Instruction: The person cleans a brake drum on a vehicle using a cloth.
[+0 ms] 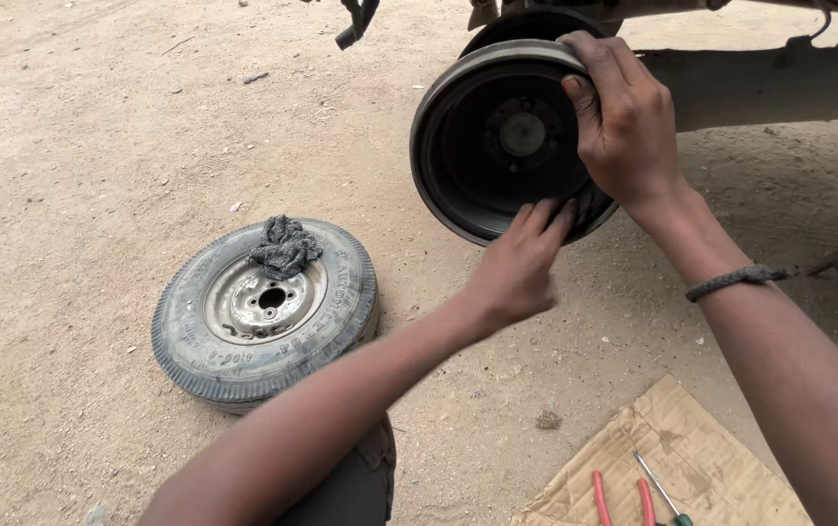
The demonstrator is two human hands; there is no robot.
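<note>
On the left, a small wheel (265, 310) lies flat on the sandy ground (78, 146), and a grey crumpled rag (285, 244) rests on its rim. It is well apart from both hands.

In the far middle, a dark round brake drum (497, 138) hangs at the side of a vehicle (770, 83), with its hollow side open toward the camera. The left hand (518, 268) reaches up to the lower edge of the drum; its fingertips press on the rim, and I cannot tell if they really close around it. The right hand (624, 117) grasps the upper right edge, with fingers curled over the rim and the thumb inside.

The drum looks like thick cast metal, so I judge it heavy and stiff, not fragile, and maybe dusty or greasy. The rim, held at two opposite places, seems the best hold. Its outer band is paler and worn; the inside is black, with a hub in the centre.

At the near right, red-handled pliers (622, 499) and a screwdriver (663, 492) lie on cardboard (692, 448).
</note>
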